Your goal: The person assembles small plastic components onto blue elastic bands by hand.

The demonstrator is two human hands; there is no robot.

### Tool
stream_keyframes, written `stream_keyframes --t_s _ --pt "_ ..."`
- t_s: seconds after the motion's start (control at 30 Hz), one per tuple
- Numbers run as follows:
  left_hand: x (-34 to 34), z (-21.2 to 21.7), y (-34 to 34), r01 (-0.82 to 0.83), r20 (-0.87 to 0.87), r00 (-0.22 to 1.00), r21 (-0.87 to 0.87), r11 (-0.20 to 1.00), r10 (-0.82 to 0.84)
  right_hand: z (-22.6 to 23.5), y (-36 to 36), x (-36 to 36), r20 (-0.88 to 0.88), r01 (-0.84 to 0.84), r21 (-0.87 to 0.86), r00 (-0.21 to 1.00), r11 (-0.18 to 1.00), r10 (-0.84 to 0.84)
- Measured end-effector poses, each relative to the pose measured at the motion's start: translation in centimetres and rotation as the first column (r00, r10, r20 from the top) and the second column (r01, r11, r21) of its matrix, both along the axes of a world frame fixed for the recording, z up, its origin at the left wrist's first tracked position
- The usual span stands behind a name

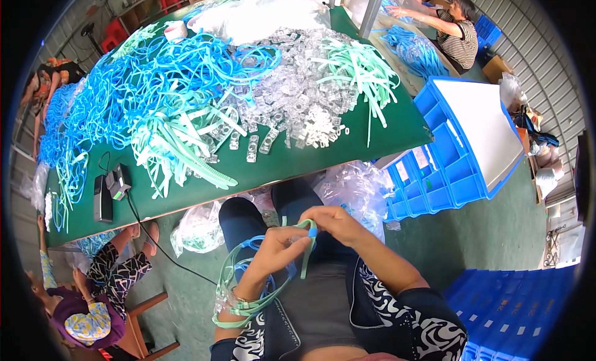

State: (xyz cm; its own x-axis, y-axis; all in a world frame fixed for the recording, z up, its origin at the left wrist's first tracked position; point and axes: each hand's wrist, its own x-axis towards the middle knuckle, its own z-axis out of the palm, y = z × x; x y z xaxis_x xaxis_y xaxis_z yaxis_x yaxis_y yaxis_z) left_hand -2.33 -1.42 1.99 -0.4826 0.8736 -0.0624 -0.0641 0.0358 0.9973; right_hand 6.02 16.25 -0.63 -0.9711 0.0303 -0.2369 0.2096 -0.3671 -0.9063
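Observation:
Above my lap, my left hand and my right hand are close together, both closed on one pale green strap. The strap bends over at the top, and a short blue piece sits on it between the hands. Its lower end hangs down beside my left fingers. Several green and blue straps are looped around my left wrist and forearm, with clear plastic pieces on them. My fingertips partly hide the strap.
The green table ahead bears heaps of blue straps, green straps, clear plastic buckles and small white rings. A black adapter trails a cable. Blue crates stand right. Other people sit left and far right.

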Motion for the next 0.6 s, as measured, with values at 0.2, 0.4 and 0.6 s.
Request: stream_keyframes --t_s 0.2,0.4,0.6 --pt "1.3 0.3 0.1 0.105 -0.133 0.987 0.112 0.988 -0.090 0.1 3.9 -0.7 -0.021 0.282 -0.069 0.959 0.957 -0.284" --pt "1.4 -0.2 0.2 0.056 -0.104 0.993 0.014 0.998 -0.054 -0.1 -1.5 0.9 -0.099 0.079 -0.053 0.992 0.995 -0.084" --pt "2.0 1.3 -0.8 0.320 -0.022 0.947 0.031 0.947 -0.319 1.3 6.9 -1.3 -0.289 0.459 -0.320 0.786 0.829 -0.547"
